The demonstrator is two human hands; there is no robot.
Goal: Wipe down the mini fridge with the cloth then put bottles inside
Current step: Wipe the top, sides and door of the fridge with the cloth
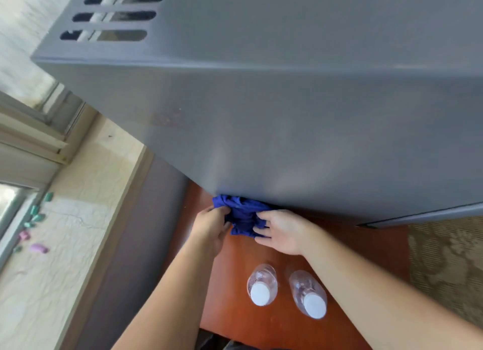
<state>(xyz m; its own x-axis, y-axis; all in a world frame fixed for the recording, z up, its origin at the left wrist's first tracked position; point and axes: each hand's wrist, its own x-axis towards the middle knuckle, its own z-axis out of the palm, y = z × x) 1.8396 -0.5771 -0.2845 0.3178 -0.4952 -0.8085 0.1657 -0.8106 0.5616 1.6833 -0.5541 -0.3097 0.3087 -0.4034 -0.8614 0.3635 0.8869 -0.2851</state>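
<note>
A grey mini fridge (300, 119) fills the upper part of the head view, seen from above, with vent slots at its back left. A crumpled blue cloth (244, 216) lies against the bottom of its near face. My left hand (211, 226) grips the cloth's left side. My right hand (282, 230) holds its right side with fingers spread over it. Two clear plastic bottles with white caps stand upright on the reddish wooden table (366, 247): one bottle (262, 284) on the left, the other bottle (309, 294) on the right, both between my forearms.
A pale windowsill (78, 219) runs along the left with several small coloured clips (36, 219) on it, beside a window frame. Patterned carpet (449, 266) shows at the right of the table.
</note>
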